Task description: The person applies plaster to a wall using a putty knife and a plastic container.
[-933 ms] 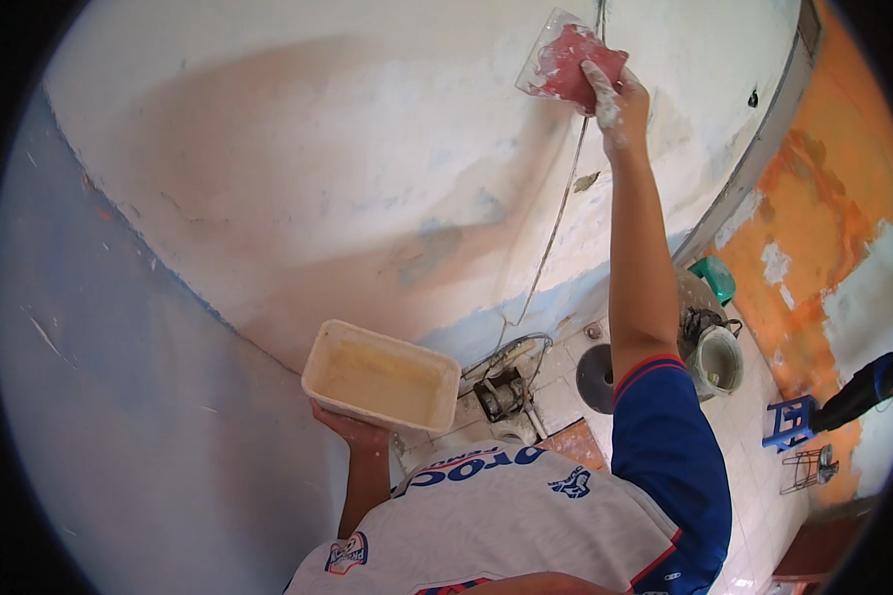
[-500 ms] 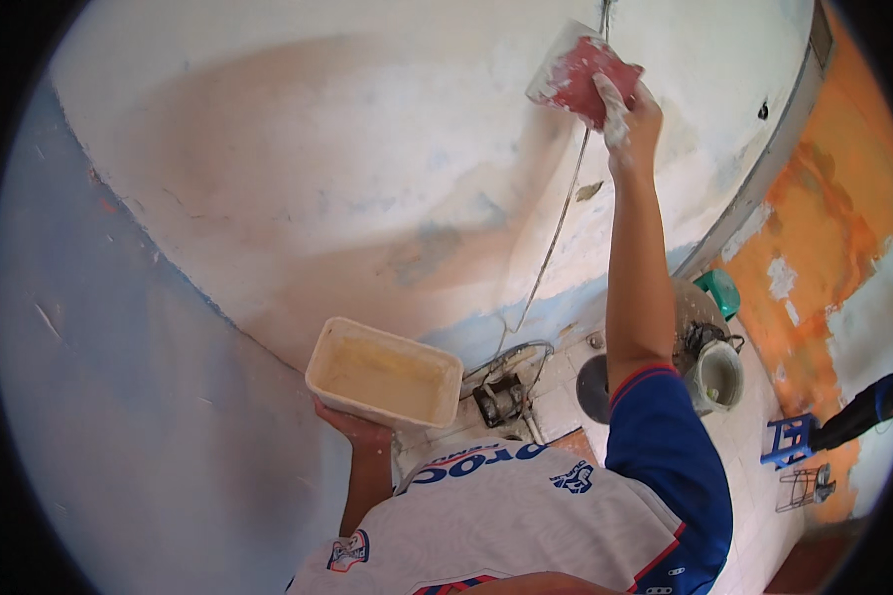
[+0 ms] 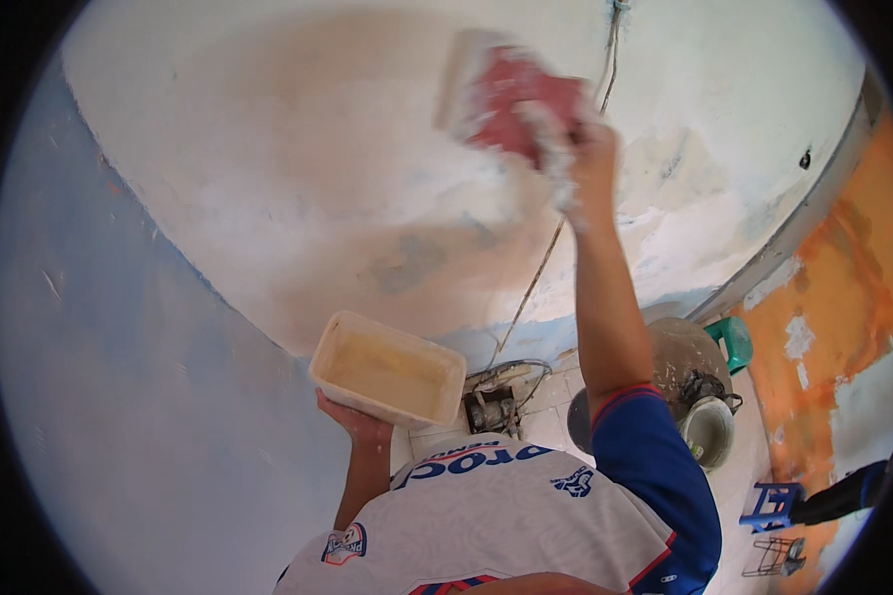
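My left hand (image 3: 364,424) grips a cream rectangular plastic tub (image 3: 446,405) from below at its near left corner. A thin whitish residue lies in the tub, which tilts a little toward the right. Up at the patchy white wall (image 3: 268,169), my right hand (image 3: 577,164) is closed around a red putty spreader (image 3: 531,89), its arm stretched out. White paste coats the spreader and my thumb. Motion blurs its wide pale edge, and I cannot tell whether it touches the wall.
A crack or cable line (image 3: 534,283) runs down the wall. On the tiled floor stand a small machine with a cord (image 3: 491,409), a grey bucket (image 3: 707,432), a green container (image 3: 736,342) and a blue stool (image 3: 772,506). Dark-clothed limbs (image 3: 843,494) show at right.
My right hand has swept the spreader left and slightly down across the wall. The tub in my left hand has stayed nearly in place. The view has shifted slightly.
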A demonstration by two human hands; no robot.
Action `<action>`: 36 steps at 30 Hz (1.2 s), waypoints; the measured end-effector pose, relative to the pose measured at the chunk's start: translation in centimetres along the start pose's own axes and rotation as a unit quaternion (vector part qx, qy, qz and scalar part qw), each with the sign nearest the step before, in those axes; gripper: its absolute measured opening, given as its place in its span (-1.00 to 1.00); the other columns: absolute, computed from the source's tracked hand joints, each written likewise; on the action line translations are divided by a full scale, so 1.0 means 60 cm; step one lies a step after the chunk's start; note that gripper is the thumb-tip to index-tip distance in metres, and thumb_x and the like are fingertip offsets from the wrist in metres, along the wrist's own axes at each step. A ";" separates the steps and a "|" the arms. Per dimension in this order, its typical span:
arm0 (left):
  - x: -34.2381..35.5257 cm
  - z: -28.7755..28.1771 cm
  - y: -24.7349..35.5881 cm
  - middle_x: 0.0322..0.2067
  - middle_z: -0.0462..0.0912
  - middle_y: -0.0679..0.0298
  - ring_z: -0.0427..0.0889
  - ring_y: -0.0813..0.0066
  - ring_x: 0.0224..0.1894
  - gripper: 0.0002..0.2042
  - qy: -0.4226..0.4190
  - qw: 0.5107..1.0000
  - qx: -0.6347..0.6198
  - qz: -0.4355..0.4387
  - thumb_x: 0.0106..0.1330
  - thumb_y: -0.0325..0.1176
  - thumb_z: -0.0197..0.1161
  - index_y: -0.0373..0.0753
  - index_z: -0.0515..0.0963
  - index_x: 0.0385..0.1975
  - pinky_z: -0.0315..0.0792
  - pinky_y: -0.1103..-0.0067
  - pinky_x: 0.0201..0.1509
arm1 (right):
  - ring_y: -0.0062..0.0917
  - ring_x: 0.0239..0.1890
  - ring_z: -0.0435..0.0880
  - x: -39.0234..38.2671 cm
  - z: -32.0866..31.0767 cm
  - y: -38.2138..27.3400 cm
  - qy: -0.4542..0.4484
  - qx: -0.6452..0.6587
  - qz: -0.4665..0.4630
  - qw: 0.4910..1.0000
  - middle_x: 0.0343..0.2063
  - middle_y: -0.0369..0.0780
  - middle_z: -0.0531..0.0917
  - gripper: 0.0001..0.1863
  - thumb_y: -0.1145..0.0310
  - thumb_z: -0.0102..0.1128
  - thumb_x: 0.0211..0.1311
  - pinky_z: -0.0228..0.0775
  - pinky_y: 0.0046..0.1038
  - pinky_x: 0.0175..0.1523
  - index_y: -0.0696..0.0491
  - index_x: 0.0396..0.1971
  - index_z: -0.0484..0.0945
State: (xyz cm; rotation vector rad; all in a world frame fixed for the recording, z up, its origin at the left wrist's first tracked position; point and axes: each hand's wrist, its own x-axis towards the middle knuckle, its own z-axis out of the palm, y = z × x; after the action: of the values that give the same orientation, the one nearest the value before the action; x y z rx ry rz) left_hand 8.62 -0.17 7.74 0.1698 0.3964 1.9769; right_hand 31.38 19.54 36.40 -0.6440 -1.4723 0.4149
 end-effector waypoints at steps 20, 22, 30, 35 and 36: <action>-0.101 0.020 -0.123 0.29 0.51 0.22 0.53 0.12 0.30 -0.35 0.083 0.989 0.015 0.122 0.53 0.22 -0.31 -0.05 0.34 0.41 0.48 0.17 0.36 | -0.62 -0.31 0.69 -0.059 -0.058 0.100 0.114 0.144 0.077 0.980 -0.28 -0.25 0.75 -0.80 0.42 0.27 0.45 0.52 -0.55 -0.21 0.22 -0.06 0.63; -0.115 0.010 -0.126 0.29 0.51 0.22 0.53 0.11 0.30 -0.35 0.084 0.991 -0.001 0.102 0.53 0.22 -0.32 -0.05 0.35 0.40 0.47 0.15 0.37 | -0.66 -0.30 0.63 -0.094 -0.068 0.099 0.118 0.247 0.093 0.957 -0.25 -0.28 0.72 -0.79 0.46 0.31 0.42 0.48 -0.59 -0.19 0.21 -0.04 0.62; -0.108 -0.010 -0.078 0.31 0.50 0.20 0.52 0.11 0.32 -0.33 0.051 0.986 0.019 0.157 0.52 0.22 -0.33 -0.08 0.34 0.42 0.47 0.15 0.37 | -0.74 -0.39 0.58 -0.126 0.058 0.061 -0.051 0.176 0.131 0.974 -0.28 -0.32 0.71 -0.69 0.36 0.41 0.37 0.45 -0.61 -0.33 0.21 -0.02 0.63; -0.085 -0.006 -0.011 0.29 0.52 0.18 0.54 0.12 0.30 -0.33 0.072 0.986 0.022 0.150 0.52 0.21 -0.31 -0.12 0.35 0.40 0.49 0.16 0.35 | -0.48 -0.52 0.64 -0.063 0.219 -0.040 -0.117 0.075 -0.115 0.984 -0.41 -0.11 0.74 -0.57 0.27 0.45 0.29 0.49 -0.46 -0.35 0.25 0.02 0.62; -0.082 -0.017 0.000 0.29 0.52 0.18 0.55 0.12 0.29 -0.34 0.053 0.985 0.032 0.158 0.53 0.21 -0.31 -0.11 0.35 0.40 0.49 0.17 0.34 | -0.38 -0.55 0.65 -0.048 0.252 -0.073 -0.124 0.034 -0.149 0.980 -0.45 -0.06 0.73 -0.55 0.25 0.44 0.29 0.52 -0.42 -0.33 0.23 0.04 0.62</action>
State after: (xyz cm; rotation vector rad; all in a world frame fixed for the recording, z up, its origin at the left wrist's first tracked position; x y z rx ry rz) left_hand 10.41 -4.82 7.08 0.1770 0.5295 2.2933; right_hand 15.64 16.57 36.58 -0.3149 -1.7537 0.3174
